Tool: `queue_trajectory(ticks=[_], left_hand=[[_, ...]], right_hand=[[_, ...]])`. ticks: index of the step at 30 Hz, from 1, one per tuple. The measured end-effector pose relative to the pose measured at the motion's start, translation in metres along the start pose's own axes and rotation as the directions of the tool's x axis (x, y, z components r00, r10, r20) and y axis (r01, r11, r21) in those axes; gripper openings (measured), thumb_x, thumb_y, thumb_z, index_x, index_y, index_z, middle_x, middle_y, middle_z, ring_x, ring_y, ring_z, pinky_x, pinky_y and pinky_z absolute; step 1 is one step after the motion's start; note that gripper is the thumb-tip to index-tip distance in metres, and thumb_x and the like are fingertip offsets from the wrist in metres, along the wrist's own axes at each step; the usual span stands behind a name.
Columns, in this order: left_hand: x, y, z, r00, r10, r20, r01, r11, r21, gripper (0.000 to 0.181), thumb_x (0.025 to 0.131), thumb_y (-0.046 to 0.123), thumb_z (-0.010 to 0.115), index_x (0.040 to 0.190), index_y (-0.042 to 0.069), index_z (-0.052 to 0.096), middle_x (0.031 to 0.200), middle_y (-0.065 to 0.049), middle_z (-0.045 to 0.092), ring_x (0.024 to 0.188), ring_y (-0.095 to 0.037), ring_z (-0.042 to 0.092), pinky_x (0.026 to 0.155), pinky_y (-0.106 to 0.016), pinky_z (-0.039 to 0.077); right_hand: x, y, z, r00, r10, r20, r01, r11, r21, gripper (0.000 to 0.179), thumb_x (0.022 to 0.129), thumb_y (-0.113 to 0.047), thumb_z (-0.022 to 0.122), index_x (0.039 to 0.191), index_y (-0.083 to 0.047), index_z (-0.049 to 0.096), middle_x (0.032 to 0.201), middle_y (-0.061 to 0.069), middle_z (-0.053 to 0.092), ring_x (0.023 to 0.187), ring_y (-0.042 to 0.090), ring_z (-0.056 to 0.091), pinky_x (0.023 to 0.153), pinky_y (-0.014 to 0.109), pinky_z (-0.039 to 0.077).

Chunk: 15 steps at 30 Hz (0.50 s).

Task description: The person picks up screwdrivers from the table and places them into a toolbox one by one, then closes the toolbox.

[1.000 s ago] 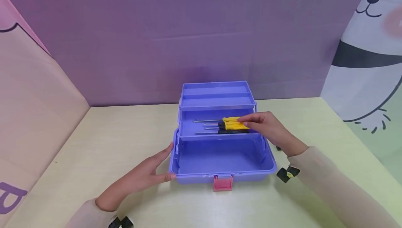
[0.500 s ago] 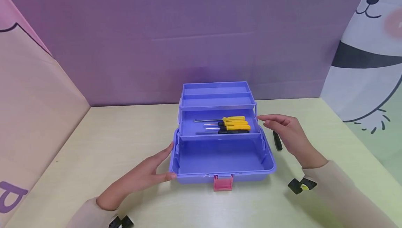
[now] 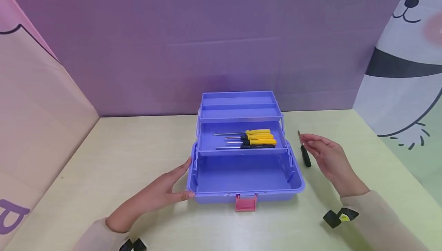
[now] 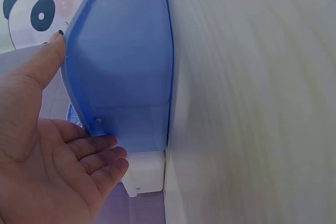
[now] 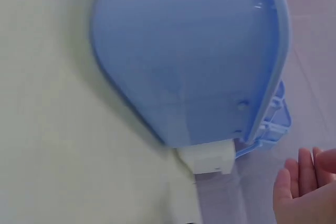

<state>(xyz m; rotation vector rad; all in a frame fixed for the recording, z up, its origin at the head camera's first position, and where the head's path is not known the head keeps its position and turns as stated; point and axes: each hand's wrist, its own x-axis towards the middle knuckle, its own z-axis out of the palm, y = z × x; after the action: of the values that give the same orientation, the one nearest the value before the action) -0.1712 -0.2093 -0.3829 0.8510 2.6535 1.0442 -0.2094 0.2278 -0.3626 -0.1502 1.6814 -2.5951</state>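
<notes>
A black-handled screwdriver (image 3: 305, 156) lies on the tabletop (image 3: 138, 139) just beyond the right side of the purple-blue toolbox (image 3: 214, 198), its shaft pointing away from the person. The right hand (image 3: 326, 159) reaches to it, fingertips and thumb by the shaft; the grip appears unclosed, the fingers loosely bent, and whether they touch the metal cannot be told. In the toolbox's lower tray (image 3: 222, 126), three yellow-handled screwdrivers (image 3: 262, 137) and one dark screwdriver (image 3: 257, 147) lie side by side, shafts toward the left. A divided upper tray (image 3: 241, 111) is fanned out behind, and a pink latch (image 3: 246, 203) hangs at the box's front. The left hand (image 3: 162, 189) grasps nothing: its spread thumb and fingers rest against the left end of the box. Behind the table rises a purple backdrop (image 3: 172, 51), with a panda print (image 3: 407, 97) on the right-hand panel.
</notes>
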Motion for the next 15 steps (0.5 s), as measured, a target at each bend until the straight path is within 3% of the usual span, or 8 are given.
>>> queue_trajectory(ticks=[5,15], left_hand=[[-0.001,-0.001,0.001,1.0,0.007,-0.001,-0.007,1.0,0.001,0.089,0.087,0.043,0.064,0.15,0.004,0.015,0.153,-0.017,0.022,0.137,-0.037,0.028,0.106,-0.053,0.032],[0.0,-0.001,0.001,1.0,0.012,-0.01,-0.011,1.0,0.011,0.088,0.087,0.043,0.064,0.151,0.005,0.015,0.153,-0.017,0.023,0.136,-0.037,0.029,0.106,-0.053,0.032]], right_hand=[[-0.003,0.008,-0.01,0.996,0.073,-0.049,-0.067,0.99,0.123,0.033,0.095,0.006,0.045,0.092,-0.008,0.075,0.096,0.0,0.072,0.092,0.009,0.066,0.085,0.019,0.051],[-0.001,0.013,-0.018,0.992,0.092,-0.087,-0.075,0.979,0.189,0.037,0.094,0.01,0.042,0.089,-0.007,0.075,0.093,0.0,0.072,0.088,0.008,0.065,0.082,0.017,0.052]])
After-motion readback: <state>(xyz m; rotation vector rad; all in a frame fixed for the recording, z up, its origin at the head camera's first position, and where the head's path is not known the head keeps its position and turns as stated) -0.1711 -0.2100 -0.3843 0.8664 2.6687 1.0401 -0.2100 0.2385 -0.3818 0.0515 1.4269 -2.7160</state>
